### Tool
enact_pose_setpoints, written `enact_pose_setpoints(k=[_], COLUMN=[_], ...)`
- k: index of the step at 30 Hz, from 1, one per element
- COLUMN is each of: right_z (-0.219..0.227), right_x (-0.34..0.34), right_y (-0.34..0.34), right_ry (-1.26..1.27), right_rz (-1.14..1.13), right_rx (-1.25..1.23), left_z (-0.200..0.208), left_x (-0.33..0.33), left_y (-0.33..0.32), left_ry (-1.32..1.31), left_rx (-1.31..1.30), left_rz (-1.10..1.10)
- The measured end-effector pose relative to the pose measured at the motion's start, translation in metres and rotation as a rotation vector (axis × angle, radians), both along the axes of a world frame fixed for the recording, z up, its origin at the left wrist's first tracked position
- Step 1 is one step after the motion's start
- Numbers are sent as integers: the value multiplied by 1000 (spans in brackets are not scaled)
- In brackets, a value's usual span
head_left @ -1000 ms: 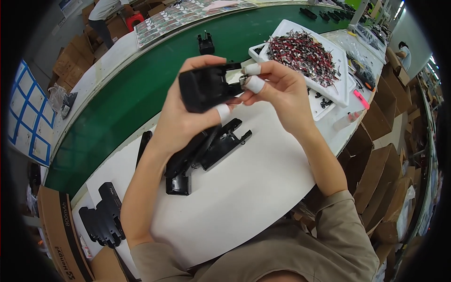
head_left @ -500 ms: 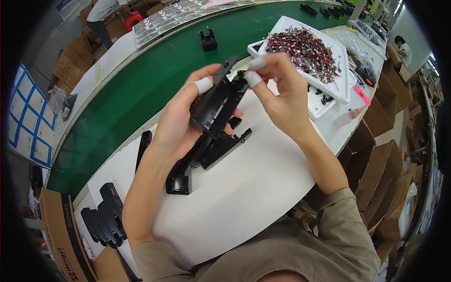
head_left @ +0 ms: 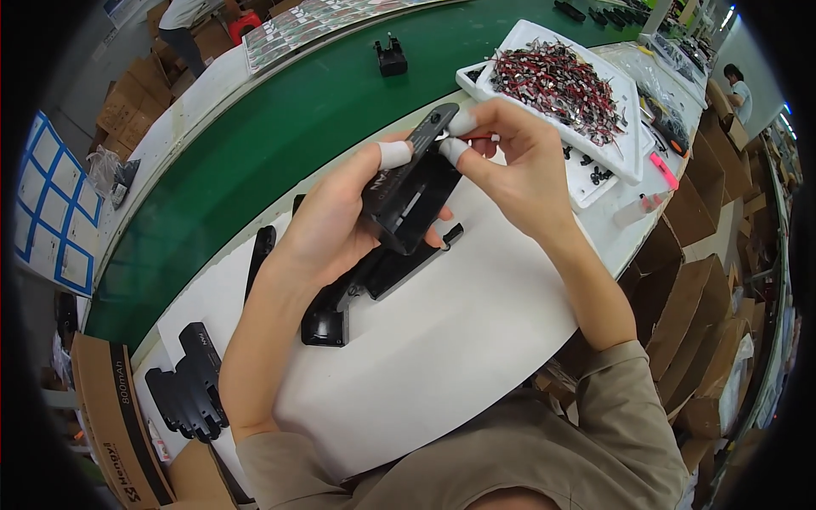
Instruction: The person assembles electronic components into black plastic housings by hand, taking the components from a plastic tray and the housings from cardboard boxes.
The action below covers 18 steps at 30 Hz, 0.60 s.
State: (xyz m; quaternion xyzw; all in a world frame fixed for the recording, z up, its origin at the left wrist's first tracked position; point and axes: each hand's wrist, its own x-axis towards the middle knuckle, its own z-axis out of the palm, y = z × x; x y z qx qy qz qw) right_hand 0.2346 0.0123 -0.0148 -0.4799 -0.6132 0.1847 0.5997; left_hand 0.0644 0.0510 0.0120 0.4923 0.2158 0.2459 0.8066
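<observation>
My left hand (head_left: 327, 212) is wrapped round a hollow black plastic housing (head_left: 393, 197), held tilted above the white work surface (head_left: 425, 365). At the housing's far end, my right hand (head_left: 527, 170) pinches a small part with a red wire (head_left: 486, 138), thumb and forefinger close against the rim. Those fingertips hide most of the part. White wraps cover the thumb of my left hand and the pinching fingertips of my right. Beneath my hands lie other black plastic shells (head_left: 326, 327), partly covered by the left hand and the housing.
A white foam tray (head_left: 631, 161) heaped with red-and-black wired parts sits at far right, near a pink marker (head_left: 663, 172) and a small bottle (head_left: 633, 211). Several black shells (head_left: 187, 387) lie at left. Beyond runs a green conveyor belt (head_left: 280, 144) carrying a black part (head_left: 390, 58).
The housing has turned in my left hand, so its outer end face shows more. A red wire now shows at my right fingertips. The view has shifted slightly.
</observation>
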Motion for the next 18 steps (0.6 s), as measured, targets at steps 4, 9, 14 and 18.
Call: enact_pose_setpoints(k=[4,9,14,18], right_z=[4,4,3,3], right_x=[-2,-8,-17,-16], right_y=[-3,-6,-9,-7], right_ry=[4,-53,-162,-134], right_rz=[13,-23,-90,-76], right_rx=[-62,4,51,11], left_z=[0,0,3,0], left_x=[2,3,4,-1], left_y=[-2,-6,-10,-5], left_ry=[4,3,82,122], left_rx=[-1,-26,-20,-34], left_rz=[32,25,25,-35])
